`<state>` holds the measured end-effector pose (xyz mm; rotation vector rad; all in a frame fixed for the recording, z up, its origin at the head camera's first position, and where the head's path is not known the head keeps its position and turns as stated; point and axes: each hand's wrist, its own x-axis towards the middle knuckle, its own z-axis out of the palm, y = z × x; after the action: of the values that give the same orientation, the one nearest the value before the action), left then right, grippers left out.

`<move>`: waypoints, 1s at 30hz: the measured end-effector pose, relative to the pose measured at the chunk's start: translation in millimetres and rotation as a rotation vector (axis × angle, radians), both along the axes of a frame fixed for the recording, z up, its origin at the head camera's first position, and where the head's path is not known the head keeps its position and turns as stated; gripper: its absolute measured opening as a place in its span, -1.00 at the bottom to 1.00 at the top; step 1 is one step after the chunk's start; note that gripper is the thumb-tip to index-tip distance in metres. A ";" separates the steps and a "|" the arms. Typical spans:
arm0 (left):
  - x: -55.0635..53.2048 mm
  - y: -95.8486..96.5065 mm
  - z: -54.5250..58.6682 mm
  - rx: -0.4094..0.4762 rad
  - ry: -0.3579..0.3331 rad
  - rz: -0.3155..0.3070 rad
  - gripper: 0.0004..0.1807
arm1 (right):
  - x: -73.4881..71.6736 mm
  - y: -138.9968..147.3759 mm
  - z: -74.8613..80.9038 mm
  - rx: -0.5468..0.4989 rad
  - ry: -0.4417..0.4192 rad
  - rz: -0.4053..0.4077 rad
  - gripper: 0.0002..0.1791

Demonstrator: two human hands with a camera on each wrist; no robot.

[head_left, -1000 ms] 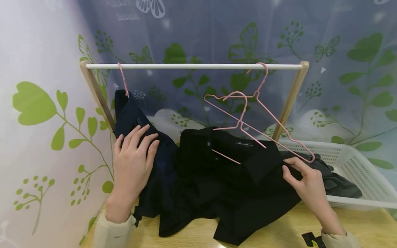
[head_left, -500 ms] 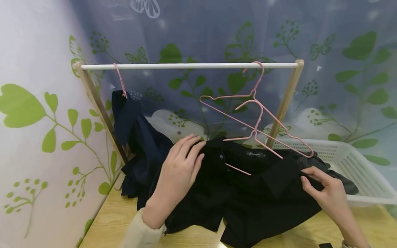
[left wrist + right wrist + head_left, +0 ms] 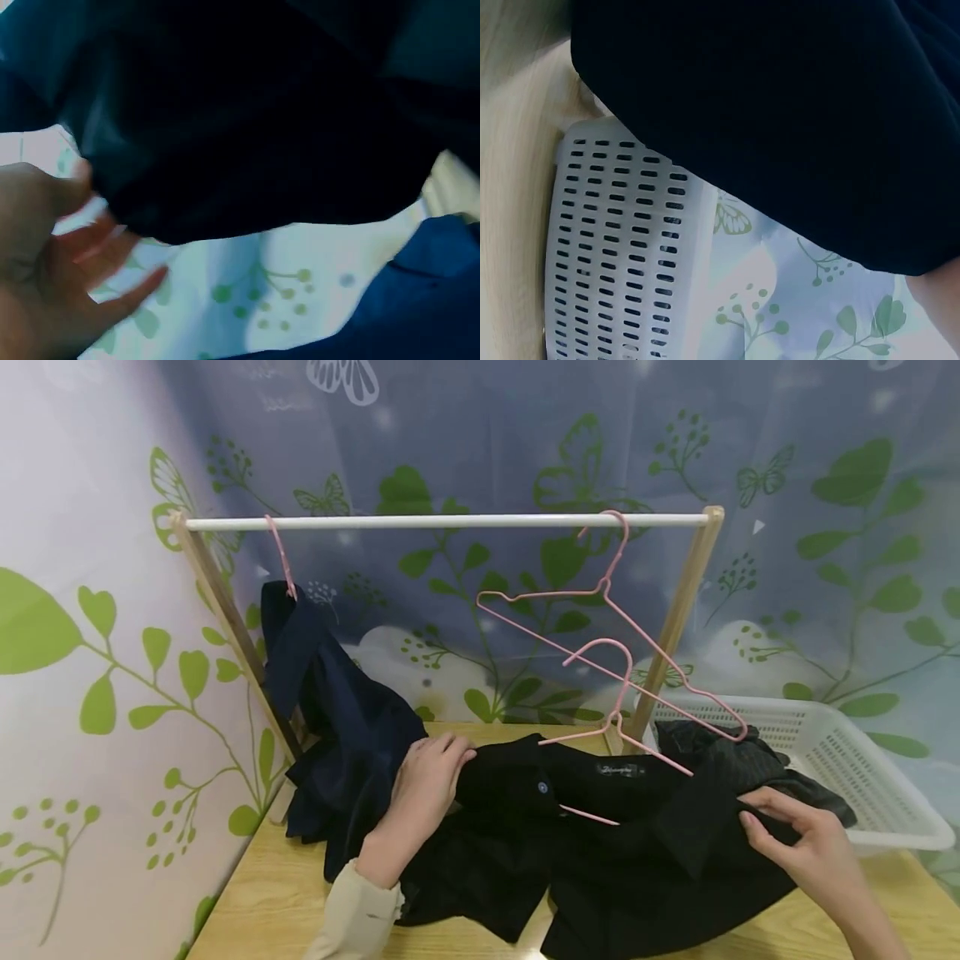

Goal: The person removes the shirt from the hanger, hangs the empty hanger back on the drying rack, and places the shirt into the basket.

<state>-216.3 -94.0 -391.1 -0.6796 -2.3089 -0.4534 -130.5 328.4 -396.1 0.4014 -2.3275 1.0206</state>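
A black collared shirt [image 3: 510,843] is held up over the table, its label and a button showing at the neck. My left hand [image 3: 427,777] holds the shirt's left shoulder edge; in the left wrist view its blurred thumb and fingers [image 3: 109,262] meet the cloth edge. With thumb and forefinger, my right hand [image 3: 806,843] pinches the opposite shoulder near the collar. A pink hanger [image 3: 621,693] sits inside the shirt, its hook standing above the neck and part of its lower bar showing. In the right wrist view, black cloth [image 3: 765,112] covers most of that hand.
Behind stands a wooden rack with a white rail [image 3: 450,522]. A bare pink hanger [image 3: 540,635] hangs at its right, a navy garment [image 3: 352,718] on a hanger at its left. The white basket [image 3: 900,785] at right holds dark clothes [image 3: 742,760]. Wooden tabletop [image 3: 255,893] lies below.
My left hand has moved right, from the navy garment to the black shirt's shoulder. The shirt and its hanger have come lower and nearer, with the right hand moving along.
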 end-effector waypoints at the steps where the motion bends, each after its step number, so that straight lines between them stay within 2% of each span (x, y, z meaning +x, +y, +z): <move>1: -1.5 -2.6 -2.2 0.028 -0.002 -0.044 -0.90 | -0.5 -0.5 -0.8 0.006 0.010 0.002 -0.68; 3: -2.7 -7.7 -5.8 0.082 0.014 -0.115 -0.91 | -2.5 -2.4 -1.6 0.018 0.047 -0.007 -0.67; 7: -2.3 -15.1 -9.5 0.144 0.058 -0.197 -0.83 | -7.9 -9.6 -2.9 0.030 0.132 -0.079 -0.66; 11: -1.1 -19.6 -10.7 0.171 0.070 -0.235 -0.77 | -12.4 -19.1 -6.8 0.011 0.156 -0.115 -0.66; 15: 1.0 -19.5 -11.5 0.152 0.097 -0.248 -0.70 | -16.2 -27.6 -12.0 -0.001 0.153 -0.103 -0.66; 18: 2.5 -15.0 -12.5 0.111 0.137 -0.227 -0.63 | -19.4 -32.8 -15.2 -0.005 0.162 -0.086 -0.67; 21: 3.5 -9.2 -11.5 0.068 0.188 -0.169 -0.60 | -22.3 -38.7 -17.8 -0.020 0.176 -0.072 -0.67; 27: 7.2 12.1 -4.0 -0.072 0.280 -0.053 -0.63 | -27.9 -56.2 -23.9 -0.039 0.192 -0.012 -0.61; 30: 8.2 23.0 -3.4 -0.103 0.287 -0.027 -0.71 | -30.6 -65.4 -26.0 -0.004 0.191 0.023 -0.59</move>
<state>-208.1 -70.9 -394.5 -0.7737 -2.0642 -0.2323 -161.0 263.0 -422.2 0.5021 -2.1545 0.9536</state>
